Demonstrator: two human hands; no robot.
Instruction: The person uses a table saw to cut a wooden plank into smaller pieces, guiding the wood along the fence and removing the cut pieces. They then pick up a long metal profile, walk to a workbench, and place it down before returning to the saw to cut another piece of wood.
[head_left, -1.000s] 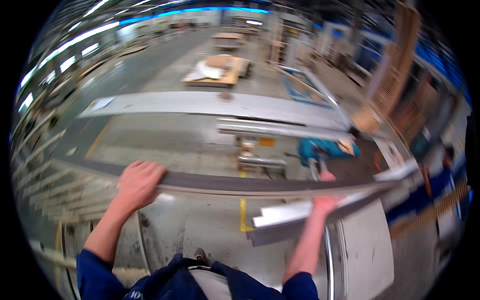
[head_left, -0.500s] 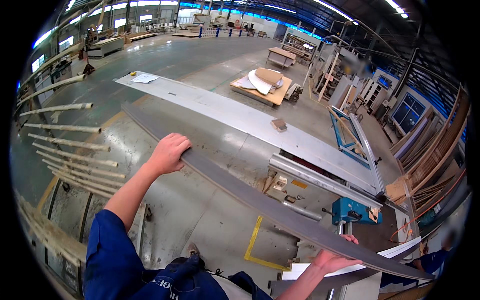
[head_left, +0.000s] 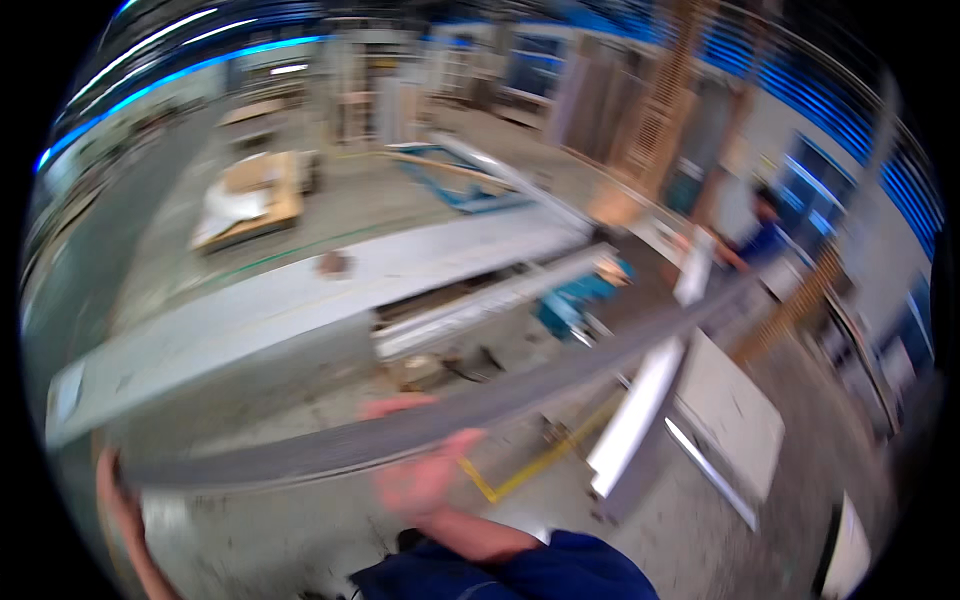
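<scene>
Board (head_left: 330,447) sits in the hands, long axis running lower left to upper right. Left hand (head_left: 118,495) is at its left end — blurred, can't tell if fingers are clamped. Right hand (head_left: 425,480) is nearer mid-length, clamped round both edges. Board's long, flat, dark grey; pale smooth bed (head_left: 230,325) beyond, looks metal.

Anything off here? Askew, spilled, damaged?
Mildly: a small brown block sits alone partway along the long pale table, like a stray offcut, and a white piece lies askew on the low stack. No spill or damage evident on the held dark board, though blur hides detail.
</scene>
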